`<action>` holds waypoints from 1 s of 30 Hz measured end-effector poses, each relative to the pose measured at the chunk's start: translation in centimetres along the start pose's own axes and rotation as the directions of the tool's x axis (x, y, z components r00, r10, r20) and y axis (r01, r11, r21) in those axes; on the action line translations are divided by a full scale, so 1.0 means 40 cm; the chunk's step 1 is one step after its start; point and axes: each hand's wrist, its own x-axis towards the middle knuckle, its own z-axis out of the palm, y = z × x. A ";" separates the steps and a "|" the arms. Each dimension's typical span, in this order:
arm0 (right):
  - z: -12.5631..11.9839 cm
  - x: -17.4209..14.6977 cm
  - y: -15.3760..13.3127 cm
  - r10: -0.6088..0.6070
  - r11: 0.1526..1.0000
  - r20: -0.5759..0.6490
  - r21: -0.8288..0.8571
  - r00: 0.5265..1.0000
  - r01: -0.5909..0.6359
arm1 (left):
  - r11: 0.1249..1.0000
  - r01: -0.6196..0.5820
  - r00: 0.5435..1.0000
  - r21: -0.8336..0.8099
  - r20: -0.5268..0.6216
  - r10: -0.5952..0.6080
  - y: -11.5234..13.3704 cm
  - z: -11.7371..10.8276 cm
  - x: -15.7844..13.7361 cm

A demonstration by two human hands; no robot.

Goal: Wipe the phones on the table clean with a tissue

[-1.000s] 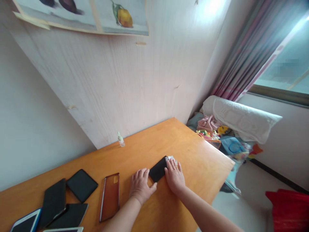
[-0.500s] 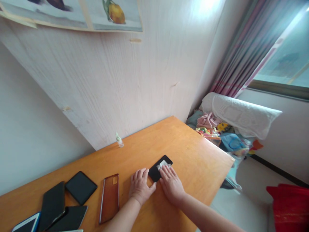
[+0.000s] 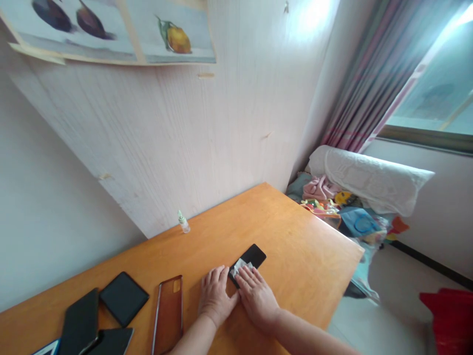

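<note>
A black smartphone (image 3: 255, 255) lies flat and slanted on the wooden table, partly covered by my hands. On its nearer half is a crumpled white tissue (image 3: 239, 266). My right hand (image 3: 258, 298) lies flat over the tissue, fingers stretched out and pressing it to the phone. At the phone's left edge rests my left hand (image 3: 217, 294), open, its thumb reaching towards the right hand's fingers. Whether that thumb touches the phone is hard to see. Left of my left hand lies a brown translucent phone case (image 3: 168, 315).
A small clear dropper bottle (image 3: 184, 223) stands near the wall at the back of the table (image 3: 295, 236). Several dark flat devices or cases lie at the left, among them a black square pad (image 3: 124, 299). Past the right edge are piled bags and a white roll (image 3: 369, 180).
My right hand has slid the tissue down along the phone, from its far half to its nearer half. My left hand stays at the phone's left side. The view has tilted slightly upward.
</note>
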 end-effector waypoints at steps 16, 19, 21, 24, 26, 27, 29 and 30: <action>0.007 -0.068 0.153 0.284 0.958 -0.208 0.105 0.936 -0.267 | 0.998 0.010 1.000 -0.060 -0.002 -0.011 -0.001 -0.012 0.005; 0.014 -0.071 0.166 0.336 0.938 -0.256 0.172 0.906 -0.299 | 0.995 -0.011 0.999 -0.095 -0.036 0.007 0.002 -0.012 0.002; 0.017 -0.065 0.166 0.346 0.934 -0.279 0.195 0.896 -0.300 | 0.993 -0.023 0.998 -0.119 -0.068 0.015 0.007 -0.006 -0.005; 0.017 -0.059 0.160 0.349 0.932 -0.305 0.215 0.886 -0.293 | 0.987 -0.012 0.995 -0.160 -0.097 -0.003 0.018 0.008 -0.016; 0.014 -0.059 0.155 0.356 0.927 -0.322 0.237 0.877 -0.289 | 0.977 0.018 0.995 -0.215 -0.095 -0.039 0.026 0.017 -0.017; 0.011 -0.059 0.153 0.363 0.923 -0.331 0.258 0.871 -0.287 | 0.966 0.040 0.995 -0.255 -0.083 -0.063 0.030 0.019 -0.016; 0.003 -0.060 0.148 0.395 0.901 -0.344 0.328 0.852 -0.285 | 0.934 0.091 0.993 -0.345 -0.039 -0.111 0.037 0.023 -0.012; -0.001 -0.059 0.145 0.423 0.879 -0.345 0.381 0.838 -0.287 | 0.917 0.114 0.991 -0.382 -0.015 -0.130 0.040 0.023 -0.010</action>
